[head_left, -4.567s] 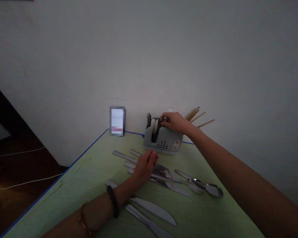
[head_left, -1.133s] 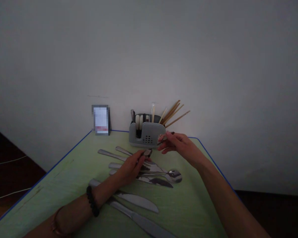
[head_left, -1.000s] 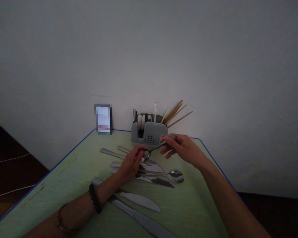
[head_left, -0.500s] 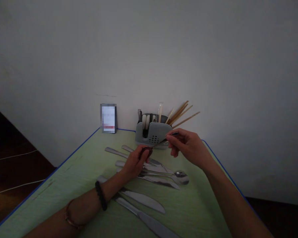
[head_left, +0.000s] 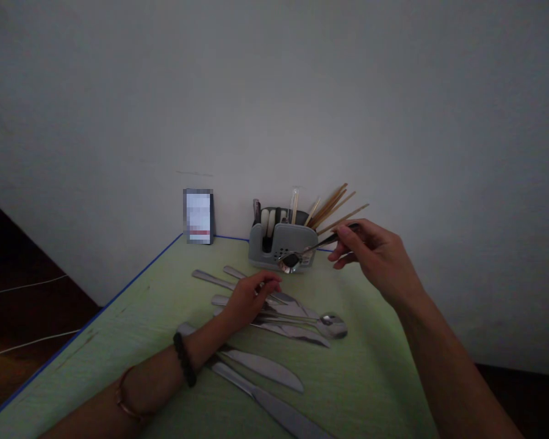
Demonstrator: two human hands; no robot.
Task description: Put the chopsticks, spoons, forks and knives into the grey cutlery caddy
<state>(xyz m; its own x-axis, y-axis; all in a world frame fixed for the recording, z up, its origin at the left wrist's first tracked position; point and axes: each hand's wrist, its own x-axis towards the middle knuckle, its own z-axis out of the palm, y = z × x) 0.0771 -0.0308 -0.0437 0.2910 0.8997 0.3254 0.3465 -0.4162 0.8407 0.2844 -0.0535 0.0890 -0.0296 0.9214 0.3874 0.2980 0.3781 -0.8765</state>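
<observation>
In the head view, my right hand [head_left: 370, 253] pinches a metal spoon [head_left: 289, 261] by its handle. The spoon hangs in the air in front of the grey utensil holder [head_left: 261, 245], bowl pointing left and down. My left hand [head_left: 247, 299] is over the cutlery with loosely curled fingers, a small gap at the thumb, and nothing visible in it. Below it lie table knives [head_left: 260, 367] and a spoon [head_left: 333, 325], partly covered by the hand and forearm. Another knife [head_left: 286, 411] runs off the lower edge of the view.
Wooden chopsticks [head_left: 332, 206] lean out of the holder's right side, with white-handled utensils [head_left: 268, 222] at its left. A phone [head_left: 198, 216] with a blurred screen stands against the wall [head_left: 274, 110]. Blue edging borders the green tabletop [head_left: 370, 384]. White cables [head_left: 36, 344] run at the left.
My left hand has let go of the spoon's bowl. My right hand has moved to the right and slightly up with the spoon, whose bowl now shows.
</observation>
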